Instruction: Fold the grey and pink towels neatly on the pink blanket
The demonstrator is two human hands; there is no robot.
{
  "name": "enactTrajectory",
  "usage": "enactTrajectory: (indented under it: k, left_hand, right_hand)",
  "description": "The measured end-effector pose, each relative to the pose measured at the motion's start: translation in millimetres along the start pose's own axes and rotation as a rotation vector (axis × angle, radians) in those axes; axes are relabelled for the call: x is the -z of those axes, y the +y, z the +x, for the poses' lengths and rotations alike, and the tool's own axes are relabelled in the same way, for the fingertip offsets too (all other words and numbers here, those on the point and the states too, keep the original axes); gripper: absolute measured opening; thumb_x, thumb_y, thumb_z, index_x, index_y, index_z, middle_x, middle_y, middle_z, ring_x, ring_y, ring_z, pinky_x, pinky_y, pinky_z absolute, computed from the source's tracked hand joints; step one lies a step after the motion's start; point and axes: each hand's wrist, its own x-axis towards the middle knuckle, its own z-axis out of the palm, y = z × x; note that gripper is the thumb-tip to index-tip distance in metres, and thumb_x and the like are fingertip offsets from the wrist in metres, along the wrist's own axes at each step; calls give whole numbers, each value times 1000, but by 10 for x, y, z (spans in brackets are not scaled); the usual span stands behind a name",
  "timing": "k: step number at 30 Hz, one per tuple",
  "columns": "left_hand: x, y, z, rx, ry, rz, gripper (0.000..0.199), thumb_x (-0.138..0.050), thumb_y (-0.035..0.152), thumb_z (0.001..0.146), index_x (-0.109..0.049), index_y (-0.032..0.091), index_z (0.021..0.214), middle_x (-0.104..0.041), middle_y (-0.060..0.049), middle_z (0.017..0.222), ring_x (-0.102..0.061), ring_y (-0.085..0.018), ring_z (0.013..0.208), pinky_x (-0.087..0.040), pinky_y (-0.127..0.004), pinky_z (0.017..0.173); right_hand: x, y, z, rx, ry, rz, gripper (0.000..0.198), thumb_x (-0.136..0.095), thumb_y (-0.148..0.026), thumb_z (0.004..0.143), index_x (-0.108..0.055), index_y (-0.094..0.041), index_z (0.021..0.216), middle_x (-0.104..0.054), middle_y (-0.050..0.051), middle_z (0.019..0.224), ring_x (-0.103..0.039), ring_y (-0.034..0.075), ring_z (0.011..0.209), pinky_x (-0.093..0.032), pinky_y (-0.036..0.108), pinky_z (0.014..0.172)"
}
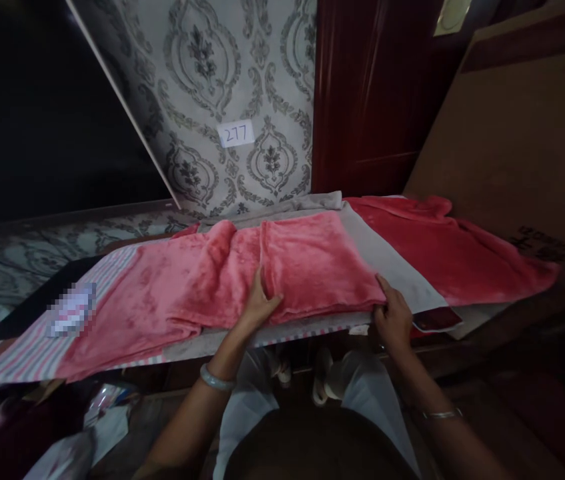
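Observation:
A pink plush cloth (312,263) lies stretched across a long surface, its right part folded over into a flat, squarish panel. At the left edge of that panel is my left hand (261,308), thumb on top and fingers along the fold, gripping the fabric. My right hand (393,315) pinches the panel's near right corner between thumb and fingers. Left of the panel the cloth is bunched and wrinkled, running out to a striped pink, grey and white end (32,350). Grey fabric (387,250) shows beneath and to the right of the panel.
A deeper red plush cloth (407,247) spreads to the right, near a large cardboard box (527,133). A dark screen (52,113) stands at the left. Patterned wallpaper bears a paper label (236,133) reading 277. Plastic bags (107,413) lie below at the left.

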Motion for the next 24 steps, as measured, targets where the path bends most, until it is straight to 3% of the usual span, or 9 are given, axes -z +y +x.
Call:
enactTrajectory:
  k: [4, 11, 13, 16, 19, 24]
  left_hand:
    - [58, 88, 14, -46, -62, 155, 89, -61, 5, 62, -40, 18, 148, -38, -11, 157, -29, -27, 149, -16, -45, 126]
    - [206, 74, 17, -30, -133, 173, 90, -55, 5, 58, -41, 19, 146, -38, -10, 156, -29, -27, 148, -18, -43, 125]
    - [209, 42, -20, -12, -105, 157, 87, -56, 7, 59, -41, 20, 143, -42, -9, 152, -35, -26, 144, -23, -43, 123]
    - [204, 15, -43, 49, -25, 119, 69, -59, 11, 60, -49, 21, 127, -58, -6, 124, -55, -23, 118, -42, -40, 107]
    - [206, 19, -53, 85, 66, 121, 38, -63, 17, 62, -55, 21, 99, -57, 0, 93, -58, -18, 89, -49, -33, 87]
    - [296, 107, -187, -20, 124, 246, 17, -67, 24, 70, -59, 21, 85, -57, -2, 88, -56, -17, 82, -48, -31, 77]
  right_hand:
    - [9, 2, 1, 98, 13, 50, 69, -44, -9, 77, -53, -23, 143, -63, 9, 127, -60, 24, 114, -49, 43, 100]
    - [-11, 92, -37, 121, -45, 95, 66, -43, -6, 71, -66, -28, 129, -59, 7, 132, -56, 24, 121, -47, 46, 105]
    - [-4, 86, -35, 99, -44, 118, 64, -42, -7, 72, -67, -28, 127, -59, 7, 132, -57, 24, 120, -46, 46, 106]
    - [17, 62, -17, 64, -34, 147, 60, -41, -8, 74, -70, -27, 123, -60, 7, 131, -57, 23, 120, -46, 47, 106]
    - [51, 65, 1, 49, -36, 160, 57, -41, -10, 74, -71, -26, 120, -61, 7, 129, -58, 24, 120, -47, 47, 105]
    - [257, -10, 33, 81, -81, 101, 48, -46, -20, 80, -69, -25, 122, -61, 10, 129, -57, 28, 119, -45, 51, 103]
